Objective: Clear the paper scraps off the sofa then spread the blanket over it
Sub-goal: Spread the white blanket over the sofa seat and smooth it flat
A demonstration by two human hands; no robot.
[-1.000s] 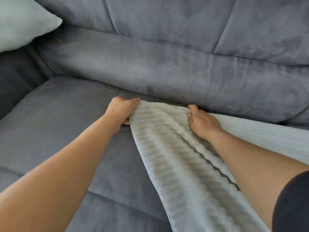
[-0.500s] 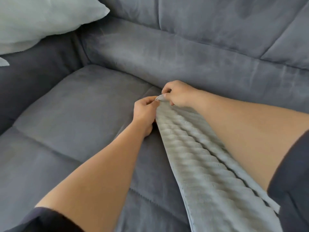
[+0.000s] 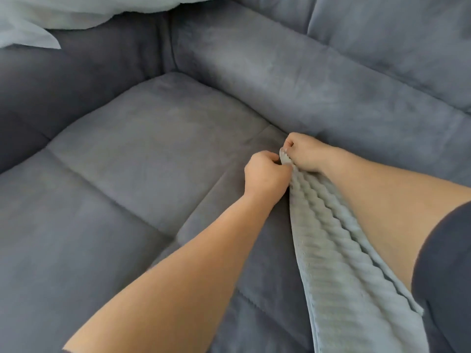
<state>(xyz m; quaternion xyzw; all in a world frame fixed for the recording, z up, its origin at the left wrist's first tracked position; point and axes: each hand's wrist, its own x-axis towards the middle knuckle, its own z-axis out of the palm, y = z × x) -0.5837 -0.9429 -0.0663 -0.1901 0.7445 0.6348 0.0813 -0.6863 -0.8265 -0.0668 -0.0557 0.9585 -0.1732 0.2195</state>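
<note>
A pale grey ribbed blanket [image 3: 339, 250] lies bunched in a narrow strip across the grey sofa seat [image 3: 132, 159], running from the lower right up to my hands. My left hand [image 3: 265, 175] grips the blanket's top edge from the left. Close beside it, my right hand [image 3: 303, 152] pinches the same edge near the foot of the backrest. The two hands almost touch. No paper scraps show on the seat.
The sofa backrest [image 3: 331, 72] runs along the top right and the armrest [image 3: 63, 80] closes off the left. A light cushion [image 3: 51, 14] sits on the armrest at the top left. Bare seat cushions stretch to the left of my arms.
My hands have come together on the blanket's edge, gathering it from a spread width into a narrow bunch. The view has swung left, showing more of the bare seat.
</note>
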